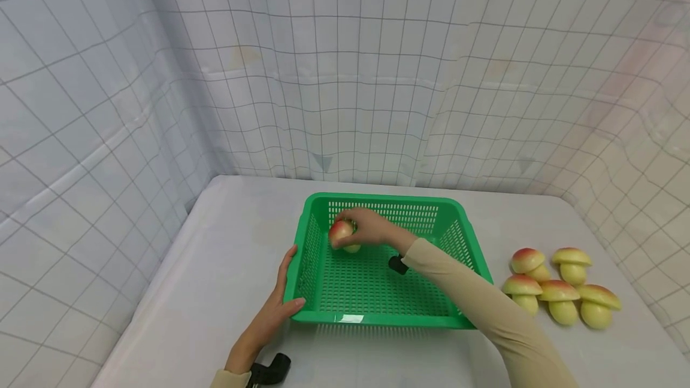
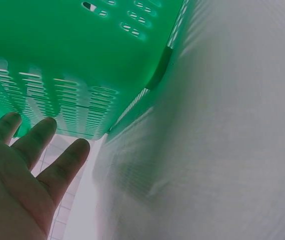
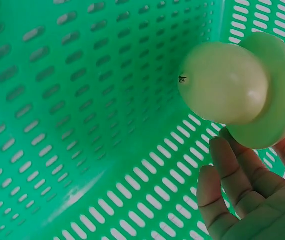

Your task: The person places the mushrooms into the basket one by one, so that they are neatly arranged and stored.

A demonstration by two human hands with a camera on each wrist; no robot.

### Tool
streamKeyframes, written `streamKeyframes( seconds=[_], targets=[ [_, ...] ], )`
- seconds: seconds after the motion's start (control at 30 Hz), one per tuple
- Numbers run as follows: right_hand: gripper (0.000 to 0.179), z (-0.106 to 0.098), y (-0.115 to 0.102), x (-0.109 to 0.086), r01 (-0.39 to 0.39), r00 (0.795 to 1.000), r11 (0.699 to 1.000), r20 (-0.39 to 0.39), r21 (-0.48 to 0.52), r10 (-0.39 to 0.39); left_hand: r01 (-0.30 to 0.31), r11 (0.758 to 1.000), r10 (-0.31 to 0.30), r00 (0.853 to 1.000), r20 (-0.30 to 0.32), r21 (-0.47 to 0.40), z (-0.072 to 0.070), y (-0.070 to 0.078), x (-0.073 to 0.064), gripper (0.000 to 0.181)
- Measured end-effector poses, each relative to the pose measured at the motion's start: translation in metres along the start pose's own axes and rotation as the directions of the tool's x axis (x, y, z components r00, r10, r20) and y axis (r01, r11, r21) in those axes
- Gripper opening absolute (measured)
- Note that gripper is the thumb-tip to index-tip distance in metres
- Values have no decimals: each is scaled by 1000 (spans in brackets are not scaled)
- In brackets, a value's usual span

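In the head view my right hand [image 1: 373,227] reaches into the green plastic basket [image 1: 377,320] and holds a mushroom-shaped piece [image 1: 340,233] near the back left corner. The right wrist view shows this toy mushroom [image 3: 225,82] with its pale rounded stem turned toward the basket wall, thumb and fingers about the cap. My left hand [image 1: 274,311] rests on the basket's front left corner, thumb on the rim. From the left wrist, the fingers [image 2: 65,167] of that hand look straight and spread beside the slotted outer wall.
Several more toy mushrooms [image 1: 560,301] with red-yellow caps stand in a cluster on the white table [image 1: 242,226], right of the basket. Hanging white checked sheets [image 1: 350,76] enclose the table at the back and sides. A black wrist device [image 1: 272,370] sits under the left wrist.
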State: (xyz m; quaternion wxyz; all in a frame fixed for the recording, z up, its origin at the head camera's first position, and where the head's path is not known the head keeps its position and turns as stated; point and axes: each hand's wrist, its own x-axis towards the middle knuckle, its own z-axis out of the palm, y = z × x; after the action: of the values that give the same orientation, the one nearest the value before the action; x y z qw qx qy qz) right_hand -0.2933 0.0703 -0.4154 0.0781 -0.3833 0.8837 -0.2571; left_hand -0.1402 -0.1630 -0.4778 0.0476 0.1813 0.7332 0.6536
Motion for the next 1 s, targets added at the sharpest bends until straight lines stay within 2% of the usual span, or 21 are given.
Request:
streamKeyframes(
  seconds=[0.33,0.53,1.0],
  targets=[
    [53,11,-4,4,37,999,999,31,-37,-36,12,1000,-11,1000,7,-3,0,0,0,81],
    [55,13,-7,4,18,999,998,51,-65,-14,10,1000,-10,1000,7,-9,0,0,-1,81],
    [53,19,-9,6,-36,998,996,44,-77,39,13,1000,-12,1000,8,-24,1,0,-1,81]
  ],
)
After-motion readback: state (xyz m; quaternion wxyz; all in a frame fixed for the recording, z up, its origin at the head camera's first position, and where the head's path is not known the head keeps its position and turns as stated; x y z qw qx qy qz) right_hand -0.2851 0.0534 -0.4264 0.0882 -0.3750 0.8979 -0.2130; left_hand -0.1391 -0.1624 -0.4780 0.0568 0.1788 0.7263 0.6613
